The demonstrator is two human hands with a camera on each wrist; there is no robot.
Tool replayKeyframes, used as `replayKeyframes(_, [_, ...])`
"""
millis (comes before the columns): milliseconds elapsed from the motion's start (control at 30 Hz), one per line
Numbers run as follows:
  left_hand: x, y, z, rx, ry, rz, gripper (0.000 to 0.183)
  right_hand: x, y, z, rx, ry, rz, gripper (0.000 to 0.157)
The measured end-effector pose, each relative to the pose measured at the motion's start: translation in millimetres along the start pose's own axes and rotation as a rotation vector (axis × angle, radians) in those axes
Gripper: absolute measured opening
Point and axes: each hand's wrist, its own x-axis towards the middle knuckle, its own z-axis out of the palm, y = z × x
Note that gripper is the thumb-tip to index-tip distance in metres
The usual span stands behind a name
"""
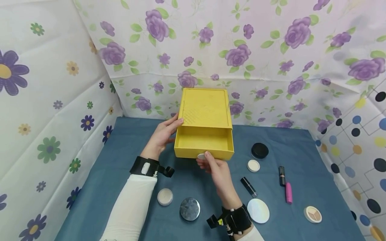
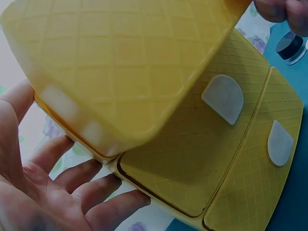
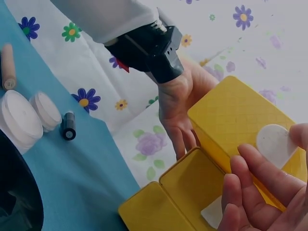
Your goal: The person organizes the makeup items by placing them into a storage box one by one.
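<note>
A yellow drawer box stands at the back of the blue cloth, its top drawer pulled out toward me. Inside, the visible part of that drawer holds nothing. With thumb and fingers my right hand pinches the drawer's white handle. My left hand rests against the box's left side, thumb near the top edge, fingers spread and fairly straight along the side in the left wrist view. Below the pulled drawer, a middle drawer and a bottom drawer sit closed, each with a white handle.
Cosmetics lie on the cloth: a black round case, a small white jar, a dark tube, a white disc, a pink tube, a three-colour palette, a silver compact and a pale jar. Floral curtains stand behind.
</note>
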Motion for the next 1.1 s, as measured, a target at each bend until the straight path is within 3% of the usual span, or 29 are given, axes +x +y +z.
replayKeyframes(533, [-1.1,-3.3,0.3,0.000,0.001,0.013,0.074,-15,-3,-4.2,0.014,-0.060,0.022,0.052])
replayKeyframes(1100, [0.5,-4.5,-0.2,0.008,0.004,0.014,0.074,-18,-3,-3.8,0.019,-0.069,0.020,0.048])
